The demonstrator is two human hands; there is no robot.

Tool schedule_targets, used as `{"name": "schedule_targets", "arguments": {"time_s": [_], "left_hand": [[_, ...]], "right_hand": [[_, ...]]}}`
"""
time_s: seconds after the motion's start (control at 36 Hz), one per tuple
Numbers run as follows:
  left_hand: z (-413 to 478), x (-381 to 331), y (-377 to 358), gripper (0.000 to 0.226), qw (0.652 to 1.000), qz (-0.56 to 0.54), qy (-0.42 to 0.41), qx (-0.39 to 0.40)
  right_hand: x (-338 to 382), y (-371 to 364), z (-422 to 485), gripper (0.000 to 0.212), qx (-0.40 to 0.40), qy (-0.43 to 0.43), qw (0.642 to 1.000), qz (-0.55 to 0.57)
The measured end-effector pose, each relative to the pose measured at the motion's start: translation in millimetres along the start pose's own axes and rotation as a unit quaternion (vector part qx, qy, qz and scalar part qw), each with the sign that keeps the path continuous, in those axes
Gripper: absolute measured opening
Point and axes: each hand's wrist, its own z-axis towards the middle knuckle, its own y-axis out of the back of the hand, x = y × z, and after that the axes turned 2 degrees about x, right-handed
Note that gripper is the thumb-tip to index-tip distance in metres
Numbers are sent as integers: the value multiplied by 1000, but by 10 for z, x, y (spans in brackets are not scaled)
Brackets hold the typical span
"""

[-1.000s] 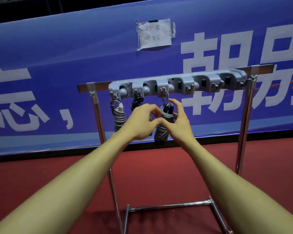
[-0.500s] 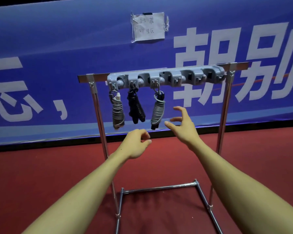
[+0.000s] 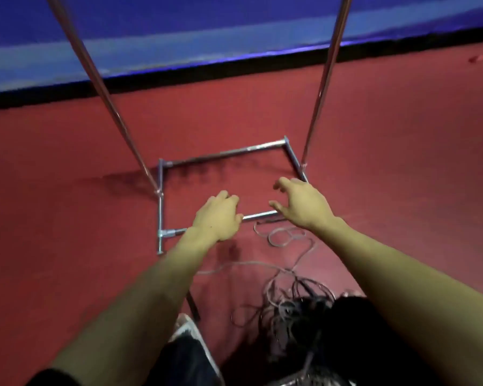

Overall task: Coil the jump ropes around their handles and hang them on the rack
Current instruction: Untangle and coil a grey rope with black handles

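both empty hands [image 3: 221,215] over tangled jump ropes [image 3: 293,302]

Bare forearms [image 3: 140,296], dark trousers [image 3: 179,363], and a black-and-white shoe [image 3: 188,328].

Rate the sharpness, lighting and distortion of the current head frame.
Head view: motion blur softens everything, worst on the tangled ropes at the bottom; wide-angle lens splays the rack uprights outward; even light, soft shadow on the red floor beside the rack base, faint sheen on its tubes.
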Motion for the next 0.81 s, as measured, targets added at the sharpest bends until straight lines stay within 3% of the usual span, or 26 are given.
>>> {"name": "schedule_targets", "arguments": {"time_s": [0.25, 0.47, 0.64, 0.81], "left_hand": [[197, 216, -1858, 35, 979, -112, 38, 166], [271, 116, -2947, 40, 952, -188, 79, 229], [412, 336, -3176, 42, 978, -118, 122, 121], [732, 522, -3262, 47, 989, -89, 56, 104]], "right_hand": [[-950, -1257, -303, 34, 92, -128, 987, 35], [-1357, -2163, -568, 29, 135, -184, 969, 92], [-1415, -2497, -701, 24, 164, -169, 967, 94], [-1389, -2730, -503, 30, 120, -206, 960, 149]]}}
